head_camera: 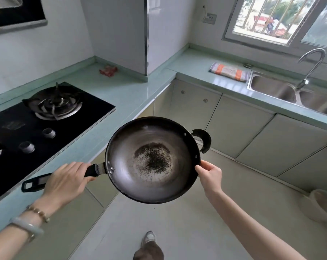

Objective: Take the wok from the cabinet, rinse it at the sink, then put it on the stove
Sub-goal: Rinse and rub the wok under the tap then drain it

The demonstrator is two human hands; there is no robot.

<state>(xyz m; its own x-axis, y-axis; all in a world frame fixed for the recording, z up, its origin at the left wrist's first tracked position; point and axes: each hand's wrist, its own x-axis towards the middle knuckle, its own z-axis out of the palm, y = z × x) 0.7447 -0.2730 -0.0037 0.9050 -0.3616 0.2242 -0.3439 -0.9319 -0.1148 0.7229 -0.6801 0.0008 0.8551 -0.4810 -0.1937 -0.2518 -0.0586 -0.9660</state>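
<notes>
Wok point(151, 160) hangs in mid-air over the floor, mouth up and roughly level, held between both hands in the corner where two runs of counter point(132, 94) meet. The left hand point(65, 182) is clenched round the long black handle point(34, 183), close to where it joins the pan. The handle's looped end sticks out behind the hand, over the counter edge. The right hand point(208, 172) pinches the rim on the opposite side, thumb against the edge, just below the short side handle point(204, 140). Inside, the metal is grey and worn, with a dark speckled patch in the middle of the bottom.

To the left lies the stove point(80, 117), a black glass top set into the pale green counter, with one burner point(53, 103) in full view and two knobs point(49, 132) in front of it. The wok is beside the stove, not on it. At the far right, under the window point(271, 17), is the sink point(271, 87), well apart from the wok, with a curved faucet point(313, 66) between its two basins. A folded striped cloth point(228, 71) lies just beside the sink's left edge. A crumpled red wrapper point(108, 70) lies at the back of the counter beyond the stove. The cabinet doors point(239, 132) under the counters are closed. Two bracelets point(33, 218) circle the left wrist. A shoe point(149, 238) shows on the floor below, and a pale bowl point(320, 207) stands on the floor at the right.
</notes>
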